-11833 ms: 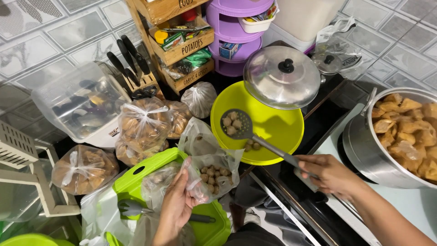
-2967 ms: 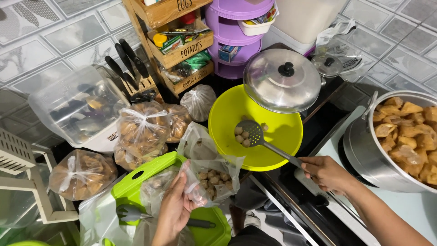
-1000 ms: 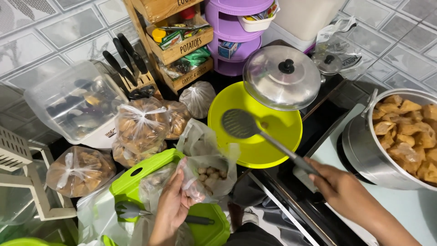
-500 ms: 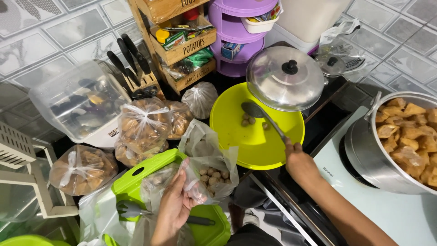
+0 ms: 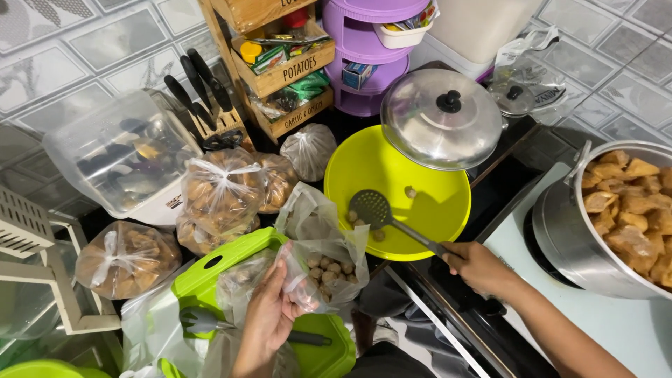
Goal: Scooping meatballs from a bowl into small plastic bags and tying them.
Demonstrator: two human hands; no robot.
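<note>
My left hand (image 5: 269, 315) grips the edge of a clear plastic bag (image 5: 318, 241) that holds small brown balls and stands open. My right hand (image 5: 479, 266) holds the black handle of a slotted skimmer (image 5: 374, 208). The skimmer's head rests low in a yellow-green bowl (image 5: 434, 210), against a few of the same brown balls near the bowl's left edge. The bag's mouth lies right beside that edge of the bowl.
Tied bags of fried pieces (image 5: 224, 192) lie at left, a green tub (image 5: 210, 269) under my left hand. A steel lid (image 5: 441, 119) overlaps the bowl's far rim. A large pot (image 5: 560, 231) of fried pieces stands at right. A knife block (image 5: 210, 122) and wooden rack (image 5: 283, 73) stand behind.
The skimmer has swung down from above the bowl's middle to its left edge by the bag. My right hand has moved back to the right. The left hand keeps the bag.
</note>
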